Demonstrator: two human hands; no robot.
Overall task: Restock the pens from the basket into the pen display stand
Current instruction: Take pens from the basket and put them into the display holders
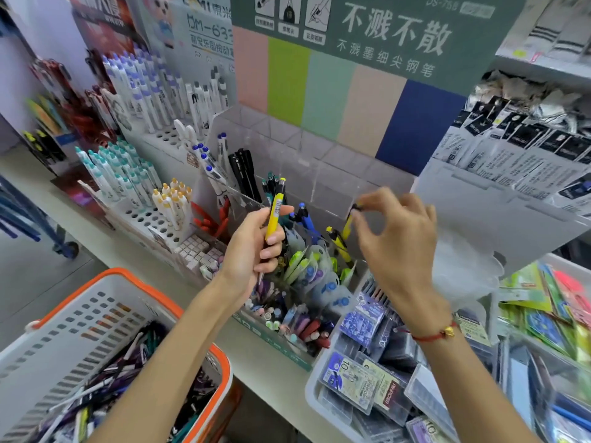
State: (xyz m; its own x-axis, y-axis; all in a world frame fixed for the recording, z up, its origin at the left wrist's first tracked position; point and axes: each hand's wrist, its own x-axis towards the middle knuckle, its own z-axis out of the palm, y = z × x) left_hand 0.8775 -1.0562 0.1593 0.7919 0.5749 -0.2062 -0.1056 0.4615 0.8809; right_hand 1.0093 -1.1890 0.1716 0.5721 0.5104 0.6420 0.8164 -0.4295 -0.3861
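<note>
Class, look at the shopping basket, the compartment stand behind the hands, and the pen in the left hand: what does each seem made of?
Basket: likely matte moulded plastic, slotted grey walls, orange rim. Stand: clear acrylic probably; you see through it. Yellow pen in the left hand: glossy plastic, apparently.

A pale counter shelf [105, 238] runs from the upper left toward the lower right. On it stand a white perforated pen rack [153, 219] at left, a clear acrylic pen display stand [319, 167] in the middle, a green-edged box of small stationery [281, 343] in front of it, and a clear plastic tray of packaged refills [323, 401] at right. An orange-rimmed basket [105, 314] of pens sits at the shelf's near edge.
</note>
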